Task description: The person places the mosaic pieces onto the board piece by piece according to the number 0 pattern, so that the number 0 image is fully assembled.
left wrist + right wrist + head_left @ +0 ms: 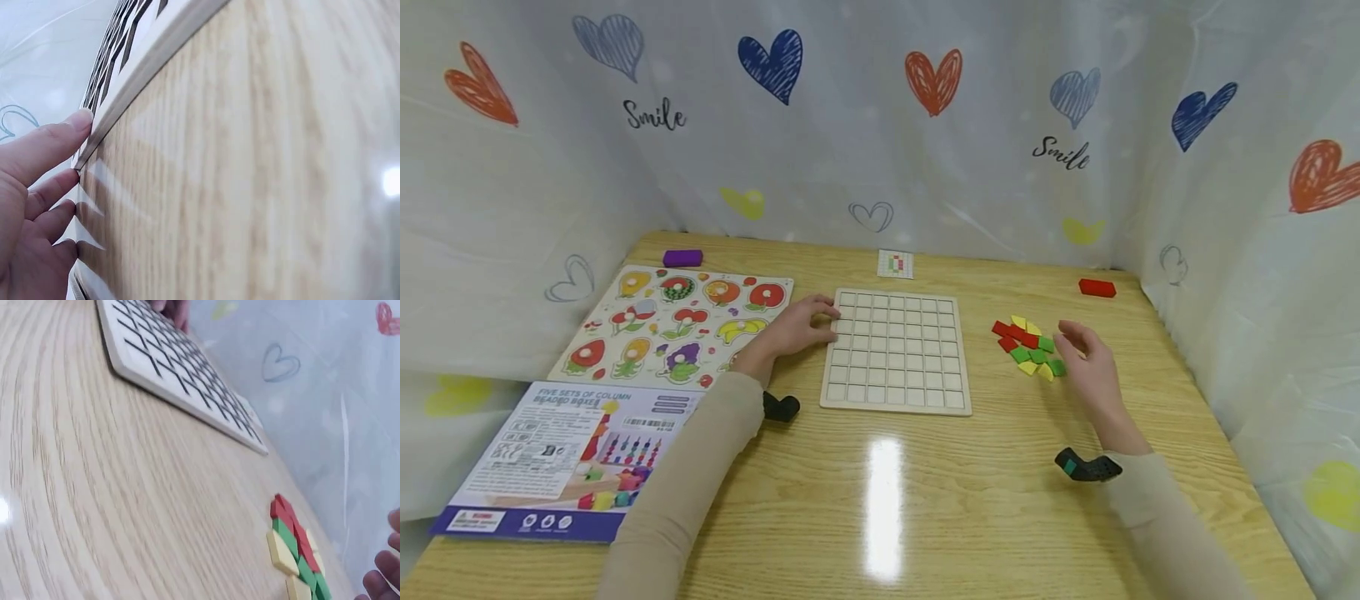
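A square wooden grid board (897,352) lies in the middle of the table. My left hand (797,326) touches its left edge with thumb and fingertips, and in the left wrist view the thumb (79,120) rests on the rim. Right of the board is a loose cluster of small red, green and yellow tiles (1028,346). My right hand (1092,367) hovers just right of these tiles, fingers loosely bent and holding nothing. The right wrist view shows the tiles (300,550) flat on the table, apart from the fingertips (378,584) at the edge.
Behind the board lies a small pattern card (896,264). A fruit puzzle board (658,321) and a printed box (561,450) are on the left. One purple block (682,258) and one red block (1097,288) stand near the back corners, before a curtain (865,125).
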Motion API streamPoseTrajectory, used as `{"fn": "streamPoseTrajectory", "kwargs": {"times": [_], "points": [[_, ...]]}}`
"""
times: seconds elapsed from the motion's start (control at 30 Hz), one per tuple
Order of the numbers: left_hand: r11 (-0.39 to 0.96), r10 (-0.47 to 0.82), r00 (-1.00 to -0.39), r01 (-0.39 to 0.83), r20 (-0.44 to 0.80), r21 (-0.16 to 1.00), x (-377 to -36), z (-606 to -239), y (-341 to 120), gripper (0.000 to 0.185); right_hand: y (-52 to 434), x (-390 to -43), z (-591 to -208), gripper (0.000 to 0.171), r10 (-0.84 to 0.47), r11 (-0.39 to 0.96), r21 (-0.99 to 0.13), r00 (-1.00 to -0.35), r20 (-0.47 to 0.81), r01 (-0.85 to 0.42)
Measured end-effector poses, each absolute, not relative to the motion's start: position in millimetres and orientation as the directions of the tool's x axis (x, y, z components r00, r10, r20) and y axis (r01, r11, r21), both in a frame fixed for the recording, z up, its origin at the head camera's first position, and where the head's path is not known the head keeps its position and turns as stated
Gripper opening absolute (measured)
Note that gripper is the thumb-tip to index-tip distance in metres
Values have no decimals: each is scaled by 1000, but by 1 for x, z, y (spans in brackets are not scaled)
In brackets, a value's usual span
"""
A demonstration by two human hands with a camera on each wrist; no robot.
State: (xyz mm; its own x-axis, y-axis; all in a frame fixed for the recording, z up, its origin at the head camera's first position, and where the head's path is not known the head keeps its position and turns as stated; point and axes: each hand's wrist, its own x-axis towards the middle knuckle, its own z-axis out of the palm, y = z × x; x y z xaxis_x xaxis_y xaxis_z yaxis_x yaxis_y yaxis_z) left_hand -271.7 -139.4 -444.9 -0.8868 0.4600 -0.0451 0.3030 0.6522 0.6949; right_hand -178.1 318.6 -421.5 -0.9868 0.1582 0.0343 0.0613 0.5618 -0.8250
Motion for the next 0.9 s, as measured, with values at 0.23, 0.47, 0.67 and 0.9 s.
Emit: {"fn": "streamPoseTrajectory", "kwargs": {"times": [0.23,0.47,0.67,0.9], "points": [[631,466,-884,291,-51,719,-270,-445,-140,40,337,-168,-433,46,95,709,-700,-995,-32,90],[633,466,-883,290,-54,718,-272,-446,-141,39,339,-165,-443,45,-49,815,-577,-998,28,-56],[635,462,-885,285,-58,718,-272,-445,-142,39,337,-167,-444,42,-69,820,-567,-997,45,-82],[634,463,-884,279,-64,721,-272,-445,-141,39,337,-167,-443,35,-91,829,-546,-992,83,-121]]}}
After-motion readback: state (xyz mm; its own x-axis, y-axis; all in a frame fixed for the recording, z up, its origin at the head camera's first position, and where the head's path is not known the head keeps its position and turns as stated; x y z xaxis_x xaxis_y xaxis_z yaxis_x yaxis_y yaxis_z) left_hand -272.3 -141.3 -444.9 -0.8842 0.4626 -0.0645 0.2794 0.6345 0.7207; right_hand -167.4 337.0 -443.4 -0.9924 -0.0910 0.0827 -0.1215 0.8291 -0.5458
